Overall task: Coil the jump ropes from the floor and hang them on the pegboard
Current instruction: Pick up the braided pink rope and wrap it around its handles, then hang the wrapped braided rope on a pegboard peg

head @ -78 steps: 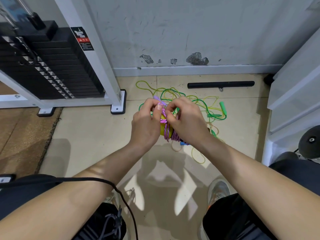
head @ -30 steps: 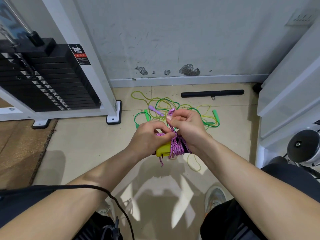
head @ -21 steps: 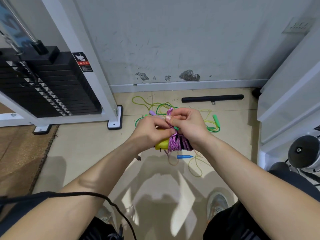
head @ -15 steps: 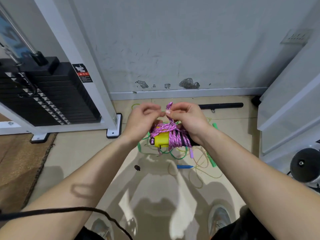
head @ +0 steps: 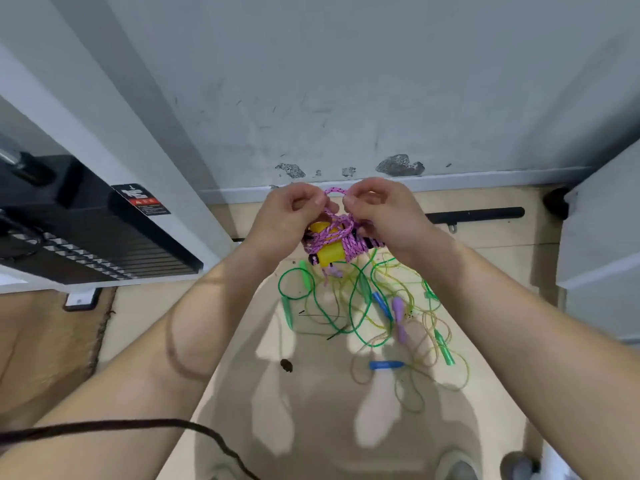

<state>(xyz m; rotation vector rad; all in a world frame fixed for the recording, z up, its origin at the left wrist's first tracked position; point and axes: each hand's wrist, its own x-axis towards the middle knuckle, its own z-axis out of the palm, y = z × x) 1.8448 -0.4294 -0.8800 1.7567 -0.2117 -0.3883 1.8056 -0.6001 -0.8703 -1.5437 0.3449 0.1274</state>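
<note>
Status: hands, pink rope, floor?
Left hand, right hand: both pinch pink rope loop. Rope wound round yellow handle. Other ropes tangled on floor.

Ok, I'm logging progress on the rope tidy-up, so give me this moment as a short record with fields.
held item: pink rope, wound in a bundle round a yellow handle
left hand: pinches the bundle's top loop
right hand: pinches the same loop from the other side
on floor: tangle of green and yellow ropes, blue handle, purple handle
pegboard: not in view
stage: pink bundle in the hands, not yet hung; floor ropes uncoiled
</note>
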